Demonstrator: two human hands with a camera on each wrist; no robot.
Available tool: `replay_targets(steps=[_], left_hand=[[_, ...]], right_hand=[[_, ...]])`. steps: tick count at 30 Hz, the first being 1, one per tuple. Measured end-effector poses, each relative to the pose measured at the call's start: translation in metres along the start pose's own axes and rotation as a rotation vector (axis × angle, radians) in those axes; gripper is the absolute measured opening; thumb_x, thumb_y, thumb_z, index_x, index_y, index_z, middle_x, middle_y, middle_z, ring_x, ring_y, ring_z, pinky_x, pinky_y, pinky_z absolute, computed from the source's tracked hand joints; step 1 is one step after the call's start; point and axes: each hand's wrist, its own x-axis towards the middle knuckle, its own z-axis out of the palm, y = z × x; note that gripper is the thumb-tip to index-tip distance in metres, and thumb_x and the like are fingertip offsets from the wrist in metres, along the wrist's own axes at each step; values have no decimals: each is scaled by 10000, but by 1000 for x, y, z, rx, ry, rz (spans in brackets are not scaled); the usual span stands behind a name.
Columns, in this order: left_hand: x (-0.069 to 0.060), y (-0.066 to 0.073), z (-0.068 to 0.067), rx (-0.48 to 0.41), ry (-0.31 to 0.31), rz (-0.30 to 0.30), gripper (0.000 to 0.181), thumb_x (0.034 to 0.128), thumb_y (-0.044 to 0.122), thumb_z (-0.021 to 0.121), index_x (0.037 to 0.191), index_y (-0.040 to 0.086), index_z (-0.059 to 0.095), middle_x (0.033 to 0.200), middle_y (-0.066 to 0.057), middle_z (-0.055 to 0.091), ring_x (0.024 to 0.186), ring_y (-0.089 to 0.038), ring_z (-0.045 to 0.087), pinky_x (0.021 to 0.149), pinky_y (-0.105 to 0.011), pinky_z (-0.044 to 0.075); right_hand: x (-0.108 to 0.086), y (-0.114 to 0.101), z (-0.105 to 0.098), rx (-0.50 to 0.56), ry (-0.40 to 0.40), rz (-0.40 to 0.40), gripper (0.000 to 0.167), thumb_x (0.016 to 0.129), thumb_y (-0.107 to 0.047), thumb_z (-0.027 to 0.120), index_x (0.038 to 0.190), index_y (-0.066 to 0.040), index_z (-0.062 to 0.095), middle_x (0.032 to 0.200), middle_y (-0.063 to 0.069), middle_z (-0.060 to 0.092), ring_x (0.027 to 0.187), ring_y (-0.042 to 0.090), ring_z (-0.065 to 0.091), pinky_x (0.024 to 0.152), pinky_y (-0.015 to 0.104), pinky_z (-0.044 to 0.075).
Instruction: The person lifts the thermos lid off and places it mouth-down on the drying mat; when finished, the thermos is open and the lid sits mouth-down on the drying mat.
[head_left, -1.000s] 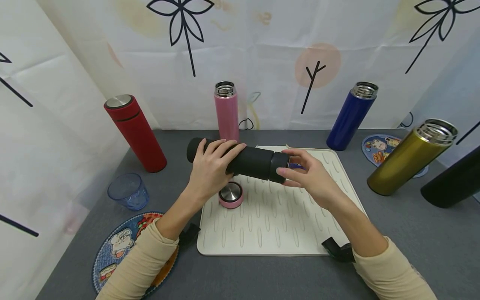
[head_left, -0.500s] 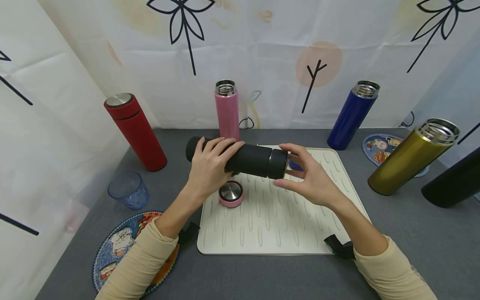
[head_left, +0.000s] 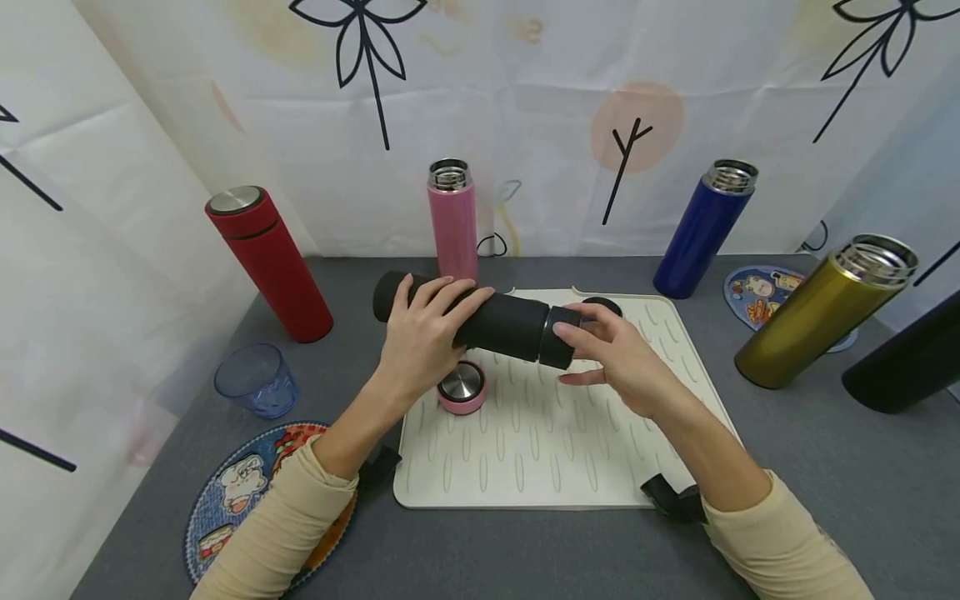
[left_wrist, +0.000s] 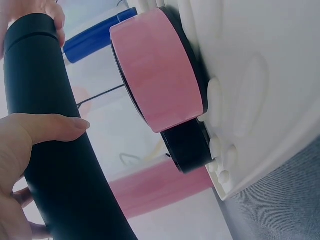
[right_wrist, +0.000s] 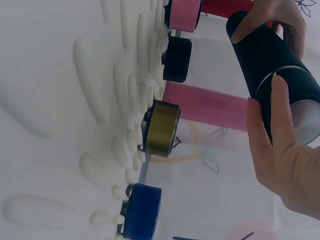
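Note:
A black thermos point(head_left: 498, 321) is held nearly level above the white mat. My left hand point(head_left: 420, 337) grips its body from above; in the left wrist view the thumb lies across the black body point(left_wrist: 52, 95). At its right end, my right hand point(head_left: 622, 362) pinches the black lid point(head_left: 557, 337) between thumb and fingers. The lid's silver top point(right_wrist: 306, 117) shows in the right wrist view. Below the thermos, a pink lid point(head_left: 461, 389) sits on the mat. Black point(right_wrist: 177, 59), gold point(right_wrist: 162, 128) and blue point(right_wrist: 142, 212) lids also stand there, mostly hidden in the head view.
Lidless pink point(head_left: 453, 225), blue point(head_left: 701, 237) and gold point(head_left: 821, 317) thermoses surround the white mat point(head_left: 525, 483). A lidded red thermos point(head_left: 273, 271) and blue glass point(head_left: 258, 383) stand left. Another dark thermos point(head_left: 907, 367) is far right. Patterned round mats point(head_left: 236, 492) lie on the table.
Half a second ago my right hand's fingers were spread wider round the lid end, with the thumb lower. Now the thumb presses the lid's side. The left hand's grip stays the same.

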Motion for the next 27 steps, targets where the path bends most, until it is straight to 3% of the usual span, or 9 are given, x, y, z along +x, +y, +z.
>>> replay_targets(steps=[6,9,15,18,21,27], left_hand=[[0,-1,0,-9,-11,-20,703,618,74,875,1268,151,620,1241,-94,592,1168,-308,500,996,-631,303],[0,-2,0,-12,-12,-35,701,620,89,877,1268,153,619,1238,-91,594,1164,-310,501,990,-631,310],[0,-3,-1,-21,-16,-51,702,623,110,879,1273,157,616,1239,-93,595,1160,-313,502,997,-623,309],[0,-3,-1,-25,-15,-54,703,623,112,879,1274,159,615,1239,-93,595,1160,-313,500,995,-625,309],[0,-3,-1,-20,-16,-53,699,625,108,877,1272,157,617,1239,-91,594,1161,-310,498,991,-626,311],[-1,-1,-2,-10,-24,-41,688,635,91,866,1273,155,615,1241,-92,592,1167,-312,498,1005,-619,300]], right_hand=[[0,2,-3,-73,-1,-87,622,896,-136,673,1423,-49,353,1311,221,407,1119,324,527,837,382,524],[-1,4,-3,-159,12,-171,656,862,-117,715,1423,-73,377,1361,178,401,1170,309,509,865,327,505],[2,10,-2,-347,38,-422,701,763,4,785,1367,-47,433,1347,135,419,1218,315,483,934,357,465],[3,12,-1,-377,25,-469,753,749,32,787,1390,-45,401,1391,138,382,1252,327,443,964,415,439],[2,11,1,-336,21,-382,752,833,-41,735,1456,-89,317,1433,169,326,1278,361,410,949,472,442],[1,4,7,20,29,-69,640,990,-291,531,1490,-65,202,1406,259,279,1242,441,417,842,522,490]])
